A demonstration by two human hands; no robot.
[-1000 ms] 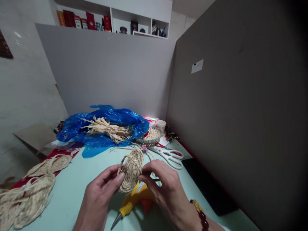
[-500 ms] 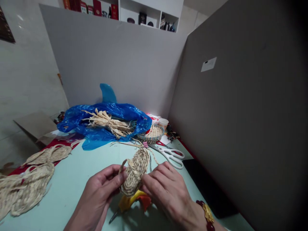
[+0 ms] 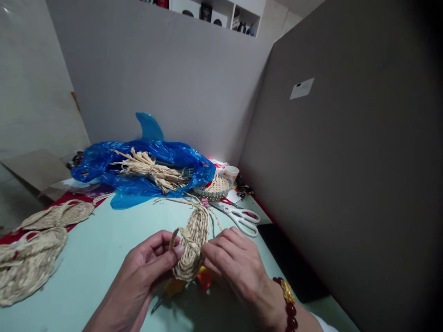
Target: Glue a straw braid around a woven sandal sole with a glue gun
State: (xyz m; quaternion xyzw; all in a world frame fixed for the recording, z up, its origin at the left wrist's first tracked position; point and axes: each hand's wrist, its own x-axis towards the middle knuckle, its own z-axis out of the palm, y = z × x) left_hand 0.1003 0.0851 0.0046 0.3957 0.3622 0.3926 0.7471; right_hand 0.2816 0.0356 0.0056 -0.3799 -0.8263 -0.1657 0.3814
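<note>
Far left on the table (image 3: 104, 249), a pile of woven straw pieces (image 3: 31, 263) lies flat, well apart from my hands. Behind it, further in, the blue plastic bag (image 3: 104, 166) sprawls open with a straw bundle (image 3: 152, 170) resting on it.

Now the action: my left hand (image 3: 145, 267) is up off the table, thumb and fingers pinched together on the left edge of the small straw sandal (image 3: 194, 244), right by its looped strap. The sandal is held in the air between both hands, tilted with its toe pointing away from me. Just under it, the yellow and orange glue gun (image 3: 173, 288) lies on the table, mostly hidden.

My right hand (image 3: 235, 267) closes in from the other side, fingertips pressed onto the sandal's right edge, thumb out of sight behind it. A red bead bracelet (image 3: 289, 299) sits on that wrist.

Beyond the sandal, a little basket (image 3: 214, 186) touches the bag, white scissors (image 3: 242, 216) lie just right of it, and a paper cup (image 3: 231, 171) stands behind, against the grey partition (image 3: 346, 161).
</note>
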